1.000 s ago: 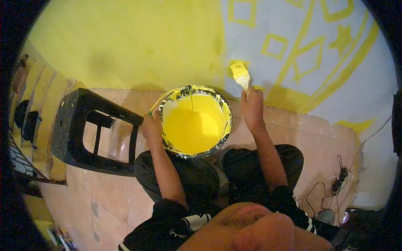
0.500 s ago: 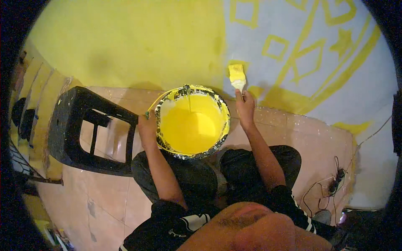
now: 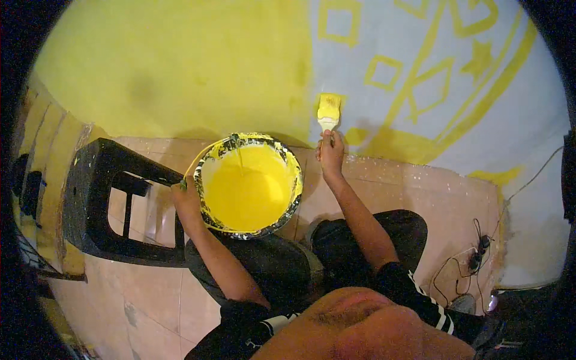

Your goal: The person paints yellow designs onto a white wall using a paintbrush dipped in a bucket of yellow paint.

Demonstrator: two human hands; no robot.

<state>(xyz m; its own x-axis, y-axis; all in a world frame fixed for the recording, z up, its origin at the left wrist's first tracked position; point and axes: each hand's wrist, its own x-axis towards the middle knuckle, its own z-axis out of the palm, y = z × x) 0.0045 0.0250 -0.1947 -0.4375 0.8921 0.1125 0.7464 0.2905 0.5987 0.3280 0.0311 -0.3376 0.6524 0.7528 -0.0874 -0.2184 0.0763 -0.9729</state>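
My left hand [image 3: 187, 201] is closed on the wire handle [image 3: 200, 157] of a bucket [image 3: 248, 186] of yellow paint, whose dark rim is heavily smeared with paint. My right hand [image 3: 330, 155] grips a paintbrush [image 3: 329, 111] with its yellow-loaded bristles up against the wall [image 3: 168, 72], over a small yellow patch at the border between the solid yellow area and the pale part. The pale part carries yellow outlines of squares, a star [image 3: 480, 60] and long curved bands. The bucket sits between my left hand and my right, in front of my knees.
A black plastic stool [image 3: 84, 198] lies on its side to my left on the tiled floor [image 3: 156, 294]. At the far left stand yellowish stepped boards [image 3: 48, 138] with dark objects. On the right, cables with a black power strip [image 3: 480, 252] lie by the wall's corner.
My left hand and the bucket have moved leftward and slightly down in view. My right hand and the brush have shifted left, the bristles now more upright along the border.
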